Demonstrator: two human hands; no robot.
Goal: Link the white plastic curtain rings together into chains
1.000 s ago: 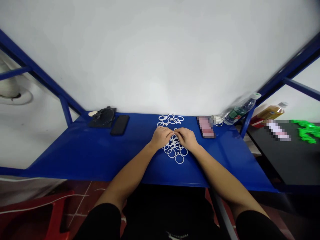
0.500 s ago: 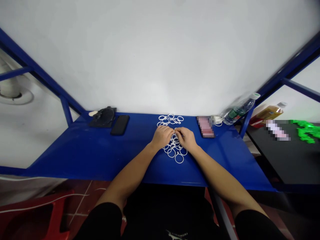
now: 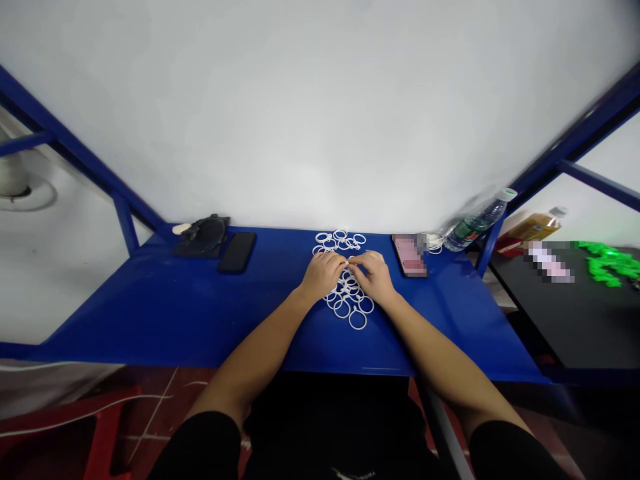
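Observation:
My left hand (image 3: 323, 275) and my right hand (image 3: 374, 275) meet at the middle of the blue table (image 3: 165, 313), fingertips pinched together on a small white ring (image 3: 351, 263). Below and between the hands lies a cluster of linked white rings (image 3: 350, 303). Several loose white rings (image 3: 340, 240) lie just beyond the hands, near the wall. Both hands' fingers are curled and closed.
A black phone (image 3: 237, 251) and a black pouch (image 3: 203, 235) lie at the back left. A pink phone (image 3: 410, 255), a coiled white cable and a tipped plastic bottle (image 3: 475, 222) are at the back right. A black table (image 3: 575, 313) with green pieces (image 3: 607, 261) stands to the right.
Both hands stay pinched on the ring at the same spot. The view has shifted slightly; nothing else moved.

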